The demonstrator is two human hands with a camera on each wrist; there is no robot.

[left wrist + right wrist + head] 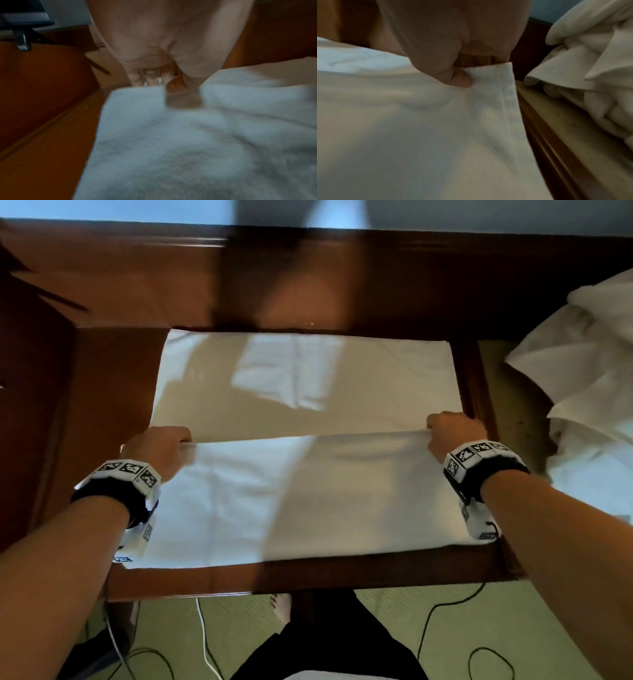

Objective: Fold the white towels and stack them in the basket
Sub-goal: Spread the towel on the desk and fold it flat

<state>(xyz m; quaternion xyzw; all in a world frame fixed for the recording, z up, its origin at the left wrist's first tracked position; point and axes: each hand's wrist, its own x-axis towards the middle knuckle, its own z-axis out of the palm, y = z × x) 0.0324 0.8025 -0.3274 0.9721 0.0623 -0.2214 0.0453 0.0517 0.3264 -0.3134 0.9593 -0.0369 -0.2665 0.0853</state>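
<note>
A white terry towel (301, 412), rectangular and nappy, lies on the dark polished wooden table (113, 364), its near half doubled over; the left hand (158, 447) and right hand (452, 433) pinch the raised edge's corners. Crumpled white towels (589, 364) heap at right.

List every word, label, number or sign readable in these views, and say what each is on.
No readable text in any view.
Left wristband: black-and-white square code markers, patterns only, no letters or digits.
Right wristband: the same kind of markers, no text.
Towel: no tag or print visible.
Towel pile: no print visible.
Wrist views: blurred, no lettering shows.
</note>
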